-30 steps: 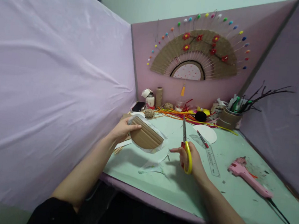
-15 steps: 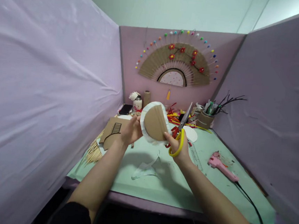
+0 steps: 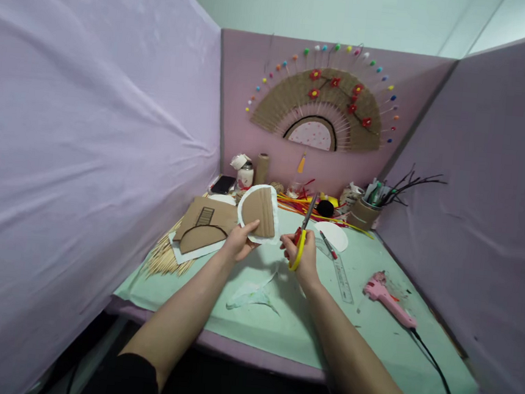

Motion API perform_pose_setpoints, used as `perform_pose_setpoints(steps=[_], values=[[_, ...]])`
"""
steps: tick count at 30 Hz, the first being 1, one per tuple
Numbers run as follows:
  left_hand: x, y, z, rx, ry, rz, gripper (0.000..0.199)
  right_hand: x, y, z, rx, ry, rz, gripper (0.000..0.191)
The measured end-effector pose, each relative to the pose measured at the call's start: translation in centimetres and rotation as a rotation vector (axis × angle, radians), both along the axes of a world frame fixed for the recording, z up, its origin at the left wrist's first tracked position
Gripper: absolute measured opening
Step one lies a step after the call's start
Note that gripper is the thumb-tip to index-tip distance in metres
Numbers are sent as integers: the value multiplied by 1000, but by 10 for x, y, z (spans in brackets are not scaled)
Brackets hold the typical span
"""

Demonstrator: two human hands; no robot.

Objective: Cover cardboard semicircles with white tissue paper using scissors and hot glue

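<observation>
My left hand (image 3: 239, 243) grips a half-round cardboard piece (image 3: 255, 208) by its lower edge, thumb on the front. White paper or cloth shows as a rim around the cardboard. To its right, my right hand (image 3: 308, 263) is closed on scissors (image 3: 301, 246) with yellow and red handles, blades pointing up and away from me. The scissors and the cardboard piece are apart. Below the hands, a pale cut scrap (image 3: 251, 298) lies on the green table cover (image 3: 278, 336).
Cardboard pieces (image 3: 204, 238) and wooden sticks (image 3: 160, 255) lie at left. A pink glue gun (image 3: 389, 300) with a black cord, a clear ruler (image 3: 343, 281), a marker (image 3: 328, 244) and a white oval (image 3: 337, 233) are at right. A decorated fan (image 3: 280, 103) hangs behind.
My left hand has taken the cardboard piece, which is now more upright. My right hand has let go of its edge and moved slightly away, keeping the scissors. The view has shifted.
</observation>
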State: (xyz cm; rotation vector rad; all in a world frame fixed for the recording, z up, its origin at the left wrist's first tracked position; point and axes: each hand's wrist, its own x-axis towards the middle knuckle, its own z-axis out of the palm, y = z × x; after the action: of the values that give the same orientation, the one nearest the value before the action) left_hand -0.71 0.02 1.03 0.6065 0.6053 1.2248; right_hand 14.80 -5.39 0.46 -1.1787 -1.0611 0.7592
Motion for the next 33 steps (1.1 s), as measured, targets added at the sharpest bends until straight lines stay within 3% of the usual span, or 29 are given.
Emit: perform_pose_setpoints(steps=[8,12,23,33], values=[[-18,12,4,-23,-92,142,31,18,-22,4,-337,-406,296,35],[-25,14,9,-44,-165,206,29,15,-30,8,-449,-407,398,32],[-31,16,9,-68,-194,255,32,17,-32,2,-519,-380,447,34],[-31,15,10,-56,-173,243,36,10,-38,13,-555,-361,410,32]])
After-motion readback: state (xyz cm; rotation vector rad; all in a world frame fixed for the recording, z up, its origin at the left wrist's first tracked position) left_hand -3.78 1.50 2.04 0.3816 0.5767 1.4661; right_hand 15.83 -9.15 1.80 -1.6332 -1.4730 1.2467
